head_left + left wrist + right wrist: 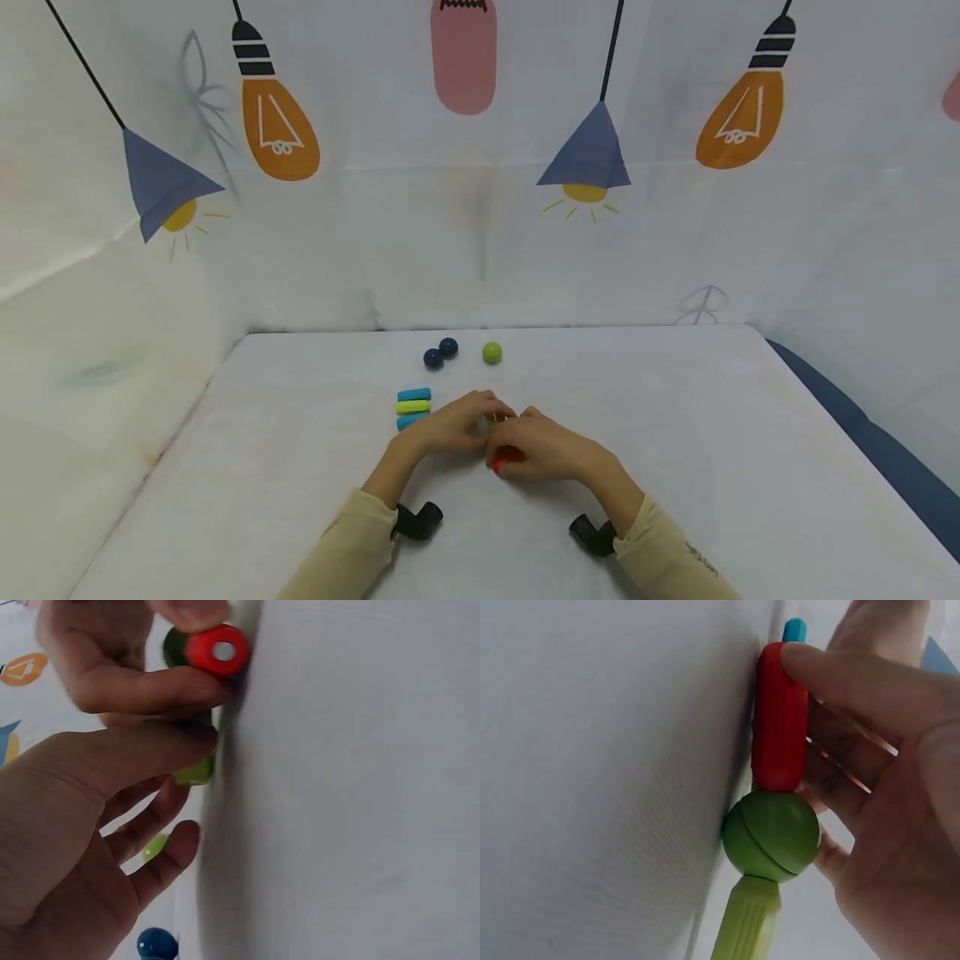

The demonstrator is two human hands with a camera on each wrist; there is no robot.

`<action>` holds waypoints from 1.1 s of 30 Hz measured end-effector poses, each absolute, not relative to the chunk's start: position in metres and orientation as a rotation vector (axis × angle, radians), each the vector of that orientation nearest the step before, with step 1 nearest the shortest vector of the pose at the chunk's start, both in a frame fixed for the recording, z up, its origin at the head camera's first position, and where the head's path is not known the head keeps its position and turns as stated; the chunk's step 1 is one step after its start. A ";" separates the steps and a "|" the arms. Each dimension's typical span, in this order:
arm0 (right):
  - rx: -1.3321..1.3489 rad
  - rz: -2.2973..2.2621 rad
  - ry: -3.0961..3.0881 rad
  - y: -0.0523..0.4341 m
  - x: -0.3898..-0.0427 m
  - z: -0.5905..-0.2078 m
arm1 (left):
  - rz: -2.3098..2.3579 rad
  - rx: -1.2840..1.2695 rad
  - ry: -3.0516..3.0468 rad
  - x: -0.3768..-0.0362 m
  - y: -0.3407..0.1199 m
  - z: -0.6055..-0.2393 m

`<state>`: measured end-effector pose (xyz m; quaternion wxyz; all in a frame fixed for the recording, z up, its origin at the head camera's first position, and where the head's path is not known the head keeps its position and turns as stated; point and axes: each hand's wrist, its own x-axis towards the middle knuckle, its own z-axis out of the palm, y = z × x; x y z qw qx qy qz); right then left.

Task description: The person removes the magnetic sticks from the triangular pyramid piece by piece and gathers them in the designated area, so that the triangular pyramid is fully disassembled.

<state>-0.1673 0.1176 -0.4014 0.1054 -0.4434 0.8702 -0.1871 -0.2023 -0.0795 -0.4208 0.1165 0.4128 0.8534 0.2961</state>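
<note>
My right hand pinches a red rod, its thumb along the side near one end. The rod's other end meets a green ball, and a yellow-green rod joins that ball too, running out of the right wrist view. The red rod's near end shows a silvery round tip in the left wrist view. Close by, my left hand holds a yellow-green piece under its thumb, mostly covered by the fingers. Whether this is the same yellow-green rod, I cannot tell.
Left of the hands lie a blue rod, a yellow-green rod and another blue rod, side by side. Farther back are two dark blue balls and a light green ball. A patterned cloth hangs behind the white table.
</note>
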 end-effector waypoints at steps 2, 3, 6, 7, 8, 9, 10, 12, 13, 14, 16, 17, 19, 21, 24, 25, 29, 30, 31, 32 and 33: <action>-1.307 -0.548 2.563 0.121 -0.166 -0.399 | 0.818 1.201 2.538 -0.203 -0.074 -0.424; -1.310 -0.546 2.569 0.122 -0.165 -0.398 | 0.799 1.199 2.556 -0.202 -0.072 -0.424; -1.318 -0.549 2.598 0.125 -0.166 -0.398 | 0.768 1.187 2.592 -0.203 -0.069 -0.427; -1.317 -0.552 2.610 0.125 -0.167 -0.399 | 0.772 1.179 2.596 -0.203 -0.069 -0.427; -1.321 -0.551 2.621 0.126 -0.167 -0.399 | 0.774 1.176 2.600 -0.203 -0.069 -0.427; -1.328 -0.550 2.629 0.127 -0.168 -0.400 | 0.772 1.166 2.606 -0.203 -0.070 -0.427; -1.328 -0.549 2.635 0.127 -0.169 -0.400 | 0.770 1.156 2.608 -0.203 -0.072 -0.427; -1.315 -0.555 2.632 0.129 -0.170 -0.401 | 0.763 1.143 2.617 -0.204 -0.075 -0.426; -1.319 -0.563 2.632 0.129 -0.170 -0.401 | 0.757 1.138 2.622 -0.204 -0.077 -0.426; -1.315 -0.570 2.631 0.130 -0.171 -0.401 | 0.754 1.130 2.626 -0.204 -0.078 -0.425; -1.309 -0.596 2.632 0.132 -0.172 -0.400 | 0.751 1.126 2.634 -0.205 -0.082 -0.423; -1.308 -0.614 2.630 0.133 -0.173 -0.399 | 0.750 1.123 2.639 -0.206 -0.084 -0.422; -1.314 -0.638 2.637 0.135 -0.174 -0.398 | 0.748 1.122 2.642 -0.207 -0.087 -0.419; -1.312 -0.651 2.644 0.137 -0.175 -0.396 | 0.758 1.132 2.630 -0.208 -0.089 -0.418; -1.276 -0.675 2.674 0.139 -0.178 -0.395 | 0.765 1.140 2.610 -0.208 -0.091 -0.417; -1.246 -0.693 2.693 0.139 -0.178 -0.394 | 0.770 1.147 2.603 -0.209 -0.092 -0.417; -0.979 -0.698 2.827 0.141 -0.179 -0.393 | 0.773 1.162 2.599 -0.210 -0.092 -0.418; -0.892 -0.687 2.841 0.141 -0.179 -0.393 | 0.768 1.165 2.600 -0.210 -0.092 -0.418; -0.811 -0.673 2.843 0.142 -0.179 -0.394 | 0.765 1.163 2.598 -0.210 -0.092 -0.419; -0.749 -0.647 2.842 0.142 -0.179 -0.395 | 0.759 1.160 2.597 -0.209 -0.092 -0.418; -0.703 -0.631 2.829 0.143 -0.178 -0.396 | 0.755 1.158 2.593 -0.209 -0.092 -0.418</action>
